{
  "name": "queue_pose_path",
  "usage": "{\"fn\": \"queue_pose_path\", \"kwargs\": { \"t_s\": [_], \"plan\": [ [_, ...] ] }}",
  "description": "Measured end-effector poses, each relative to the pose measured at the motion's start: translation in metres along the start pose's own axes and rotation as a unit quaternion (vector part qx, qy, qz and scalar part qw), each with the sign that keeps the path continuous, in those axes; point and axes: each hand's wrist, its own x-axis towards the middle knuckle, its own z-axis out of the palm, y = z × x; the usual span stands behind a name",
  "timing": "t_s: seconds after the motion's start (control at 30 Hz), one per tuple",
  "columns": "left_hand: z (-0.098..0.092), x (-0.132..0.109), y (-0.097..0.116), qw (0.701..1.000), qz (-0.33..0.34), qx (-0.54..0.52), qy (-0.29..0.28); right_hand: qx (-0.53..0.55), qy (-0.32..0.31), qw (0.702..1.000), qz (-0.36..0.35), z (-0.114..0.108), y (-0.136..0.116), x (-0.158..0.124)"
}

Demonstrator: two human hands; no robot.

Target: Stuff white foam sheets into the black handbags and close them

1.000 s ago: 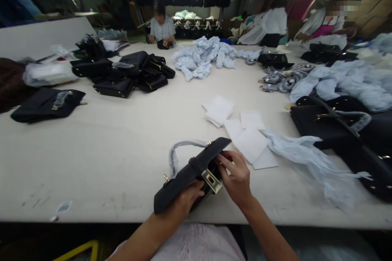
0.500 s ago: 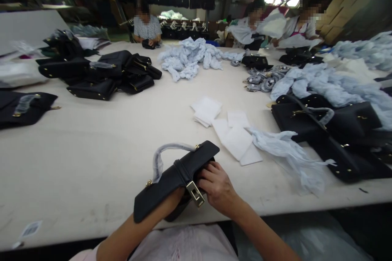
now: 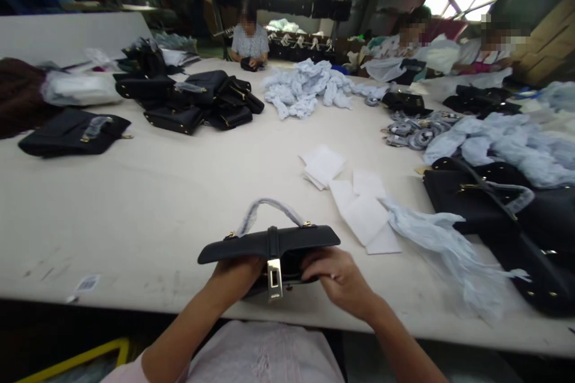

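Two hands, both mine, fill the bottom of the head view. My left hand and right hand each close their grip on one black handbag. It sits at 6 o'clock, right at the near edge of the pale surface. The fingers of both hands curl under its flap, partly hidden. A gold clasp hangs from the flap between my hands, and the wrapped handle arches away toward 12 o'clock.

Risk, as I judge it: the handbag sits so close to the near edge that a loosened grip could let it tip into my lap. The hanging clasp could also scuff the leather if it swings.

There is open room from 9 to 11 o'clock, bare apart from a small label at 8 o'clock. White sheets lie close by at 1 o'clock, with blue tissue trailing at 2 o'clock. Large black bags crowd 3 o'clock. A pile of bags lies well apart at 11 o'clock. Other people sit along the far edge.
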Motion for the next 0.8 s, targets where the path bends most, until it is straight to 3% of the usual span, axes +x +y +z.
{"fn": "queue_pose_path", "kwargs": {
  "t_s": [0.07,0.13,0.2,0.27,0.37,0.47,0.6,0.7,0.8],
  "plan": [
    [-0.011,0.003,-0.002,1.0,0.012,-0.005,-0.027,-0.086,0.106,0.986,0.099,-0.025,0.032,0.003],
    [-0.019,0.004,-0.002,0.998,0.008,-0.012,-0.058,-0.265,0.151,0.923,0.233,-0.048,0.07,0.005],
    [-0.022,0.003,0.0,0.997,0.019,0.0,-0.074,-0.373,0.084,0.849,0.364,-0.061,0.104,0.002],
    [-0.019,0.0,0.001,0.996,0.023,0.02,-0.079,-0.392,0.009,0.808,0.441,-0.062,0.129,-0.004],
    [-0.013,-0.003,0.002,0.996,0.0,-0.015,-0.087,-0.377,-0.028,0.801,0.464,-0.048,0.148,-0.015],
    [-0.01,-0.002,0.002,0.989,-0.057,-0.119,-0.071,-0.37,-0.043,0.801,0.468,-0.036,0.153,-0.023],
    [-0.014,0.001,0.001,0.966,-0.07,-0.247,-0.006,-0.335,-0.043,0.825,0.454,-0.046,0.158,-0.029],
    [-0.021,0.004,0.001,0.951,-0.026,-0.308,0.006,-0.31,-0.003,0.836,0.453,-0.064,0.164,-0.033],
    [-0.031,0.008,0.004,0.955,-0.072,-0.288,-0.007,-0.306,0.073,0.815,0.487,-0.073,0.168,-0.035]
  ]
}}
